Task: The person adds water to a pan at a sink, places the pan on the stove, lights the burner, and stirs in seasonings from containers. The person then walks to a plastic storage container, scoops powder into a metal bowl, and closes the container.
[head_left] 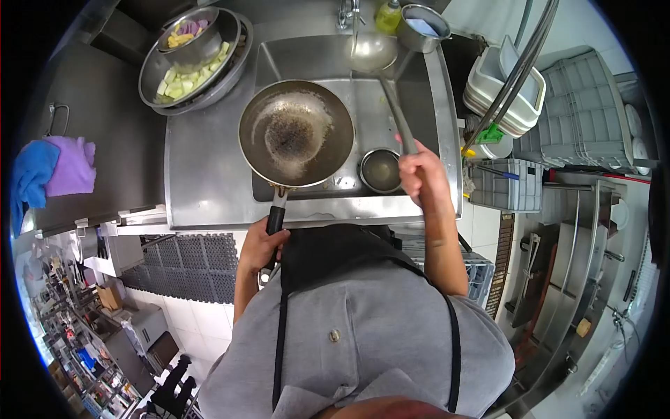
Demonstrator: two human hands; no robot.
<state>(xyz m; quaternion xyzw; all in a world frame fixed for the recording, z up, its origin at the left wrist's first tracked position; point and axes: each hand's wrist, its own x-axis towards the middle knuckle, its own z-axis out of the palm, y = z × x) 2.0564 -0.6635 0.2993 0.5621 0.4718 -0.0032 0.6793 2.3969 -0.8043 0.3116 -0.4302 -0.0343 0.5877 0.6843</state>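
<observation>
My left hand is wrapped round the black handle of a frying pan, whose worn inside has a dark patch at its centre. The pan is over the left part of the sink. In my right hand is the long handle of a ladle. The ladle's bowl is under the tap, where a stream of water seems to run into it. A small metal bowl with some liquid is in the sink, just left of my right hand.
At the back left, a large metal bowl holds cut green pieces and a smaller bowl. A metal pot and a yellow-green bottle stand by the tap. White tubs and grey crates are at right.
</observation>
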